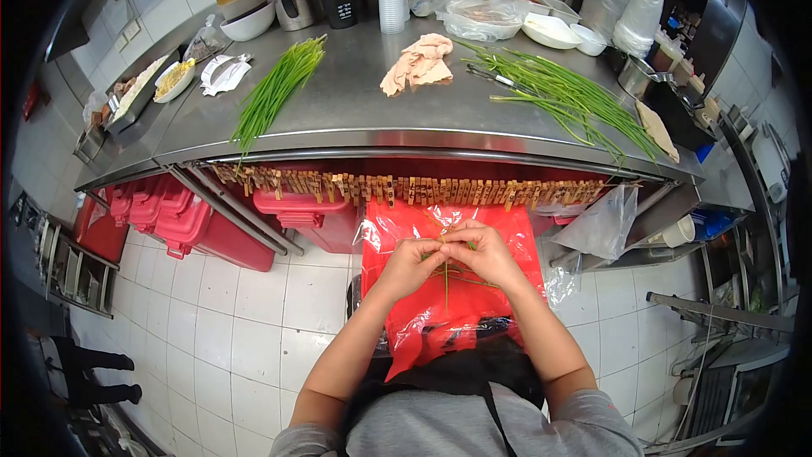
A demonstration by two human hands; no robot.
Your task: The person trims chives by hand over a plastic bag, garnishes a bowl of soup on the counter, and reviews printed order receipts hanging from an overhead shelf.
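Note:
My left hand (412, 268) and my right hand (481, 251) meet fingertip to fingertip above a red plastic sheet (406, 322) over my lap. Both pinch thin green stalks (447, 283), some of which hang down below the fingers. More thin stalks lie on the red plastic under my right hand. Just beyond my hands, a long row of wooden clothespins (423, 190) lines the counter's underside. On the steel counter (355, 118) lie a green bundle of stalks (283, 85) at the left and a larger spread of them (567, 97) at the right.
A crumpled pink cloth (419, 64) lies mid-counter. Bowls (248, 21), a kettle (294, 0) and stacked plastic cups (392, 2) stand at the back. Red bins (317, 220) are under the counter. Another person's dark-clothed legs (93, 368) show at far left; metal racks (719, 313) stand right.

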